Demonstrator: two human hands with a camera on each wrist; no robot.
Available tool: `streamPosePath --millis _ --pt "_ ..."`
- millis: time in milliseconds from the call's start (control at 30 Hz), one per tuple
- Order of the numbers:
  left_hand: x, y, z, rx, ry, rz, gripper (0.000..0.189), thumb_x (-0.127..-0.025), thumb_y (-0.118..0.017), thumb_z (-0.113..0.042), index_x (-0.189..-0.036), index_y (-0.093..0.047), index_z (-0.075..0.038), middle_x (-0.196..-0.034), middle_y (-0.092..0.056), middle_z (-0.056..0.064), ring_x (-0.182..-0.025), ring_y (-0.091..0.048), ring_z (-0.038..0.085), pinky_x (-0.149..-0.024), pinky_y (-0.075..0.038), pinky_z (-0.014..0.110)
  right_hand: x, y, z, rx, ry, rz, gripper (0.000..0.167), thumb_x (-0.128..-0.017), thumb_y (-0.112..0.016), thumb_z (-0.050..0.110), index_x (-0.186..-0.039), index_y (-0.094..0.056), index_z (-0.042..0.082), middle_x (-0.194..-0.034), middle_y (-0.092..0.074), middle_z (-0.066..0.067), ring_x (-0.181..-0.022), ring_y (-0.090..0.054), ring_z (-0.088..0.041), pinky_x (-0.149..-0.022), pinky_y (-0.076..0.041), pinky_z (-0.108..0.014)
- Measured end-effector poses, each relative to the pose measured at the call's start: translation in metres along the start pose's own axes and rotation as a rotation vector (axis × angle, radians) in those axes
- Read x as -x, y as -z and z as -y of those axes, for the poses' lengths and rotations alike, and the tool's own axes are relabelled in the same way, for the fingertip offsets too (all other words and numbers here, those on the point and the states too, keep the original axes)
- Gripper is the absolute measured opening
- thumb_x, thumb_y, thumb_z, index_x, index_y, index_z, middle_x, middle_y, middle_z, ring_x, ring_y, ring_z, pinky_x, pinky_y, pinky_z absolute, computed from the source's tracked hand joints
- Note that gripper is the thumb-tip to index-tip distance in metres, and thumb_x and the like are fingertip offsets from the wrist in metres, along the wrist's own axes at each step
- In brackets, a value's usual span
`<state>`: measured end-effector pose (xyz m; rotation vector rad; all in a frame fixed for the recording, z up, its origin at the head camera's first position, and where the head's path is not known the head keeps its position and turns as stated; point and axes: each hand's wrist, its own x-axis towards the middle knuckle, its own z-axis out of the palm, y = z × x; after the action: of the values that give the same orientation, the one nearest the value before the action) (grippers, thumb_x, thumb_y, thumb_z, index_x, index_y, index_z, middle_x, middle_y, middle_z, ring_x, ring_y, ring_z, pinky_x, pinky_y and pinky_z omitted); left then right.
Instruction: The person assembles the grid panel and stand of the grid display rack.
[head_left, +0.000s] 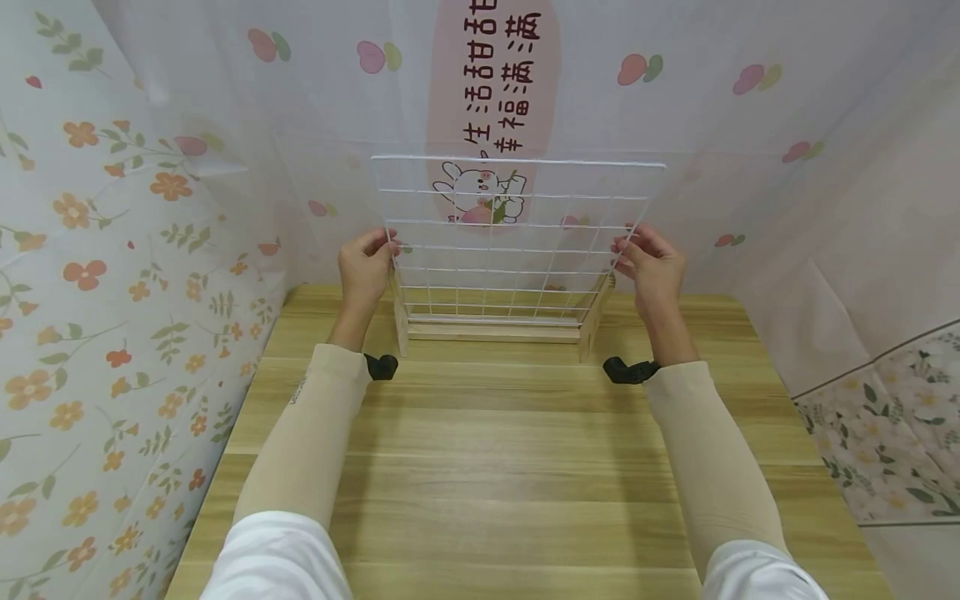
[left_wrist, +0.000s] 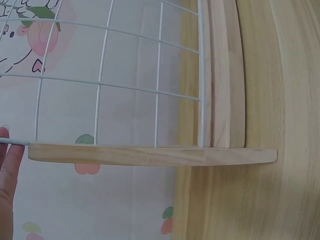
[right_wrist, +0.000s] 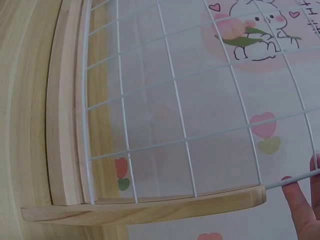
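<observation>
A white wire grid panel [head_left: 517, 249] stands upright in a pale wooden stand [head_left: 493, 333] near the back of the table. My left hand [head_left: 366, 265] pinches the panel's left edge wire, just above the stand's left side piece [left_wrist: 150, 154]. On the opposite edge, my right hand [head_left: 654, 265] holds the wire between thumb and fingers, just above the right side piece [right_wrist: 150, 210]. The grid's bottom wire lies along the wooden crossbar [left_wrist: 227, 75]. Only some fingers of each hand show in the wrist views.
The wood-grain table [head_left: 480, 467] stretches from the stand toward me. Behind it hangs a white cloth [head_left: 330, 117] printed with fruit shapes, a rabbit and writing. A flowered cloth [head_left: 112, 317] hangs on the left. Black wrist mounts [head_left: 628, 371] sit at both sleeves.
</observation>
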<state>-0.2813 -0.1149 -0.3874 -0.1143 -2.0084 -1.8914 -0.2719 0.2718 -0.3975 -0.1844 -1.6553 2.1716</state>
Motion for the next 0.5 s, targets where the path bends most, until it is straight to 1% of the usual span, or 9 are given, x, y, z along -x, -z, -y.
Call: streamPosePath --millis 33,100,167,267,300,400,500 --pt "-0.001 0.0 0.004 0.001 0.001 -0.001 0.018 -0.089 -0.053 0.014 -0.101 -0.066 0.019 -0.096 -0.063 0.04 -0.067 -0.063 0.013 -0.059 -0.05 0.019 0.0 0.0 -0.001 0.005 -0.004 -0.002 0.02 -0.085 -0.07 -0.005 -0.103 -0.074 0.003 -0.081 -0.072 -0.005 -0.073 -0.07 -0.016 -0.067 -0.06 -0.032" --pt "-0.004 0.0 0.013 0.001 0.004 -0.002 0.018 -0.09 -0.054 0.013 -0.101 -0.066 0.018 -0.097 -0.063 0.041 -0.071 -0.064 0.02 -0.06 -0.051 0.02 0.0 0.001 -0.002 0.011 -0.009 -0.003 0.022 -0.085 -0.07 -0.005 -0.106 -0.071 -0.001 -0.08 -0.071 -0.004 -0.073 -0.07 -0.016 -0.067 -0.06 -0.031" --pt "-0.008 0.0 0.022 0.003 0.013 -0.007 0.018 -0.09 -0.055 0.012 -0.102 -0.067 0.017 -0.098 -0.064 0.039 -0.073 -0.065 0.022 -0.062 -0.052 0.02 0.0 0.001 -0.004 0.008 -0.015 -0.006 0.025 -0.085 -0.07 -0.005 -0.11 -0.068 -0.005 -0.079 -0.071 -0.004 -0.073 -0.07 -0.016 -0.067 -0.06 -0.031" --pt "-0.01 0.0 0.031 -0.007 0.016 -0.021 0.017 -0.09 -0.056 0.011 -0.101 -0.068 0.015 -0.098 -0.066 0.036 -0.072 -0.064 0.015 -0.064 -0.052 0.018 0.0 0.002 -0.007 0.006 -0.018 -0.005 0.032 -0.085 -0.07 -0.006 -0.116 -0.063 -0.011 -0.08 -0.071 -0.005 -0.074 -0.07 -0.017 -0.068 -0.06 -0.032" --pt "-0.01 0.0 0.033 -0.007 0.013 -0.023 0.017 -0.09 -0.056 0.011 -0.101 -0.068 0.015 -0.097 -0.066 0.035 -0.071 -0.064 0.013 -0.064 -0.052 0.018 0.0 0.003 -0.008 0.009 -0.019 -0.006 0.033 -0.085 -0.07 -0.005 -0.116 -0.062 -0.011 -0.081 -0.072 -0.005 -0.075 -0.07 -0.017 -0.068 -0.06 -0.032" --pt "-0.011 0.0 0.035 -0.012 0.006 -0.028 0.017 -0.089 -0.057 0.011 -0.102 -0.067 0.017 -0.098 -0.067 0.034 -0.07 -0.063 0.007 -0.065 -0.052 0.016 0.0 0.003 -0.01 0.024 -0.026 -0.005 0.031 -0.085 -0.071 -0.003 -0.115 -0.065 -0.008 -0.083 -0.072 -0.005 -0.077 -0.07 -0.017 -0.069 -0.06 -0.032" --pt "-0.01 0.0 0.035 -0.015 0.003 -0.024 0.017 -0.089 -0.059 0.01 -0.102 -0.066 0.019 -0.1 -0.067 0.033 -0.073 -0.065 0.009 -0.064 -0.052 0.015 0.0 0.004 -0.011 0.03 -0.031 -0.003 0.024 -0.085 -0.072 -0.002 -0.109 -0.07 -0.002 -0.085 -0.071 -0.006 -0.078 -0.07 -0.018 -0.071 -0.06 -0.034"
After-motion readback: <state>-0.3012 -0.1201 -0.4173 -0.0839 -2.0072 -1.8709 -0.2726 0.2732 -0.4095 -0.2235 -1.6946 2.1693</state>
